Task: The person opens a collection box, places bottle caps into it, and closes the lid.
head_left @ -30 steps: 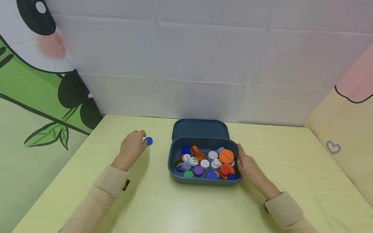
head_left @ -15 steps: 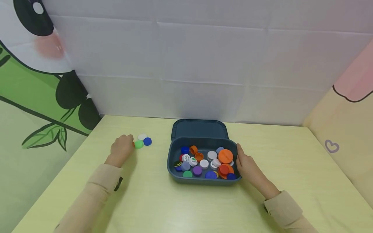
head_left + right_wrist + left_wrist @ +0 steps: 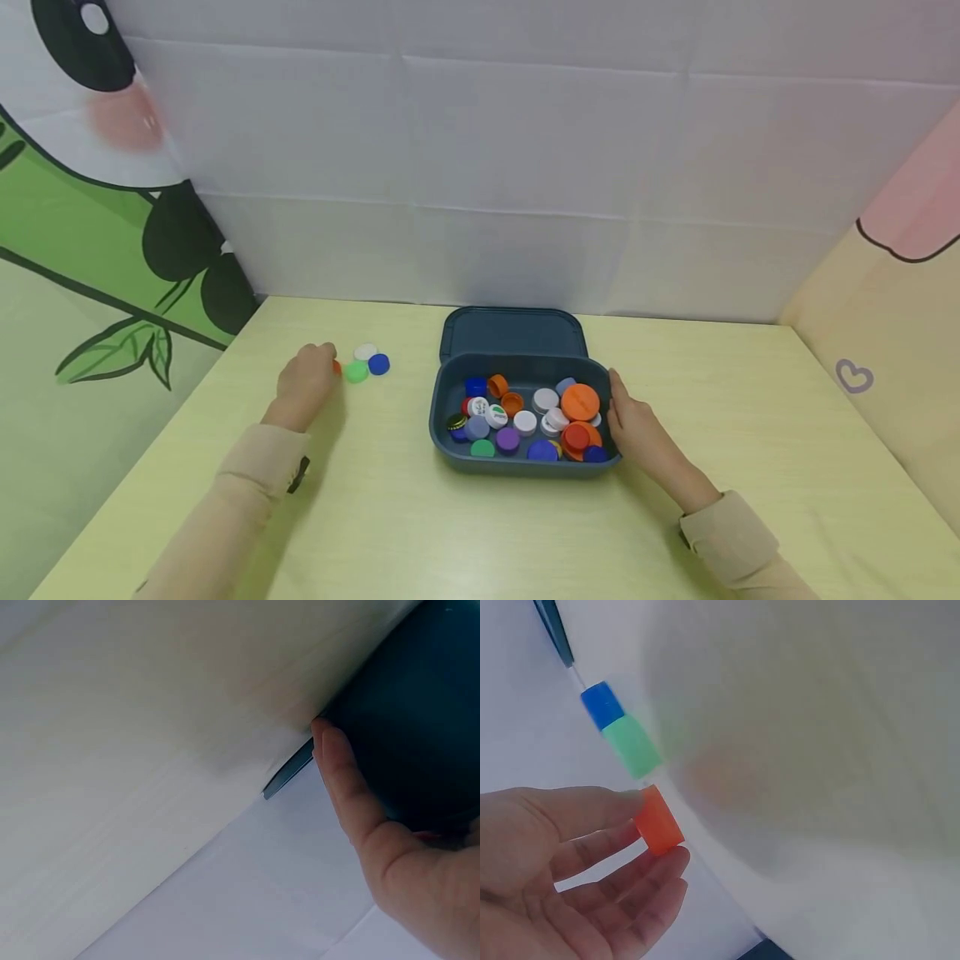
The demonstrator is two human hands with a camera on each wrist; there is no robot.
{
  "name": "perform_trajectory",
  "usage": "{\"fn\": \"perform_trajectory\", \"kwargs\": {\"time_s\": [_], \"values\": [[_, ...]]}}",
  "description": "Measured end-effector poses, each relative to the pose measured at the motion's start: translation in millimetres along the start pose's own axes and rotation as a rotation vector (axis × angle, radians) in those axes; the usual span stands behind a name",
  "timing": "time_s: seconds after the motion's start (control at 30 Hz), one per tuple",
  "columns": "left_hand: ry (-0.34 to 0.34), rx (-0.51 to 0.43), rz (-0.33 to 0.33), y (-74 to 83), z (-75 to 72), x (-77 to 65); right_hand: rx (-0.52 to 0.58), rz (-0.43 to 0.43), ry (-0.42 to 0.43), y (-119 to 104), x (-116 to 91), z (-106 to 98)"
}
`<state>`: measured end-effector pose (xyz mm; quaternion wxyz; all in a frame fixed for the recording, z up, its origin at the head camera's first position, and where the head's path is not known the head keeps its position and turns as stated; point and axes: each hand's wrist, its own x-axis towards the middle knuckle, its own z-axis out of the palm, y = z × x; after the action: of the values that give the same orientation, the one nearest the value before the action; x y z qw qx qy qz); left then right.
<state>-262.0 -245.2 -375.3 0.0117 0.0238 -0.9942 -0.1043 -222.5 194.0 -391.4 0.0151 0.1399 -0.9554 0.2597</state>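
My left hand (image 3: 306, 385) is at the left of the table. It pinches an orange bottle cap (image 3: 660, 821) between thumb and fingertips in the left wrist view; the head view shows only a sliver of the cap. Just right of this hand lie a light green cap (image 3: 356, 371), a blue cap (image 3: 378, 364) and a white cap (image 3: 366, 352), close together. My right hand (image 3: 637, 425) rests against the right wall of a dark blue box (image 3: 517, 468). Its fingers (image 3: 345, 780) lie fairly straight along that wall in the right wrist view, and the thumb is mostly hidden.
Inside the box lie several caps, among them a large orange cap (image 3: 581, 402), a purple cap (image 3: 507, 441) and a green cap (image 3: 483, 448). The box's lid (image 3: 513, 333) is folded back behind it. A white backdrop (image 3: 525, 167) borders the table's (image 3: 480, 542) far edge.
My left hand has drawn back leftward from the blue and white caps, uncovering the white and green caps, and now pinches the orange cap. The right hand stays at the box.
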Motion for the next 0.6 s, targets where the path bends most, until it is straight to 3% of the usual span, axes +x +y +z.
{"fn": "perform_trajectory", "kwargs": {"time_s": [0.2, 0.43, 0.6], "values": [[0.065, -0.045, 0.046, 21.2, -16.8, -9.0, 0.001, 0.003, -0.004, -1, -1, -2], [0.197, -0.076, 0.209, 70.7, -29.4, -27.7, 0.004, 0.011, -0.012, -1, -1, -3], [0.176, -0.115, 0.267, 101.4, -30.4, -37.3, 0.014, 0.02, -0.026, -3, -1, -3]]}}
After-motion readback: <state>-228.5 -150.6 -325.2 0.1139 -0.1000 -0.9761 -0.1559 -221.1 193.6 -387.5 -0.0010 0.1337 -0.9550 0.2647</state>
